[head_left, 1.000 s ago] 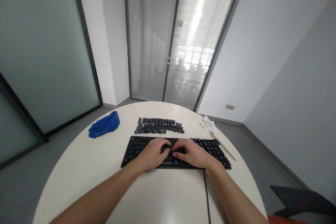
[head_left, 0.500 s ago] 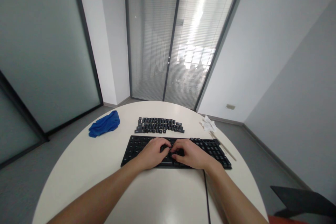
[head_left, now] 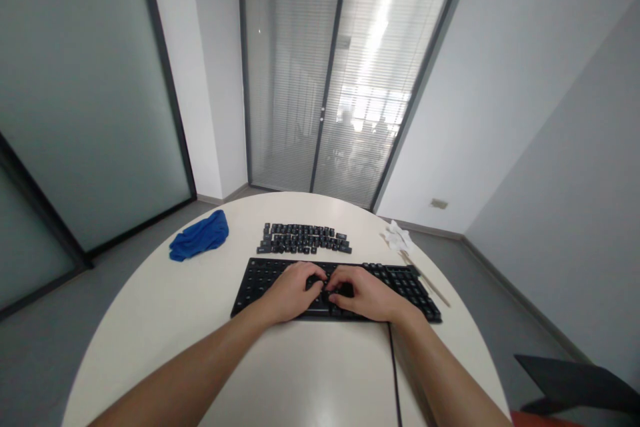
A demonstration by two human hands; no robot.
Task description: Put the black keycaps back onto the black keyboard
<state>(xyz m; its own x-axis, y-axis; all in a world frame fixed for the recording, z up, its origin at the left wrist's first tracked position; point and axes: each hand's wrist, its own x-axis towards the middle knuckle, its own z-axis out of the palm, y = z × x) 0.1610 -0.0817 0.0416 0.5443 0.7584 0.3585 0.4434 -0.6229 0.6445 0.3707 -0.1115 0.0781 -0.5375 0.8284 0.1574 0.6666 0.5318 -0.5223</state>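
Note:
A black keyboard [head_left: 246,293] lies on the table in front of me. Much of its left part shows bare key positions, while keycaps sit on the right part. My left hand [head_left: 295,290] rests over the keyboard's middle, fingers curled, thumb and index tips drawn close together. Facing it, my right hand [head_left: 365,293] is curled too, its thumb and index finger bent toward the same spot. The fingertips nearly meet; whatever is between them is too small and hidden to make out. Loose black keycaps [head_left: 305,240] lie in rows just behind the keyboard.
A blue cloth [head_left: 200,236] lies crumpled at the left. White crumpled tissue [head_left: 399,237] and thin wooden sticks [head_left: 425,279] lie at the right. The keyboard's cable [head_left: 395,373] runs toward me across the round white table [head_left: 165,320]. A dark chair [head_left: 580,387] stands lower right.

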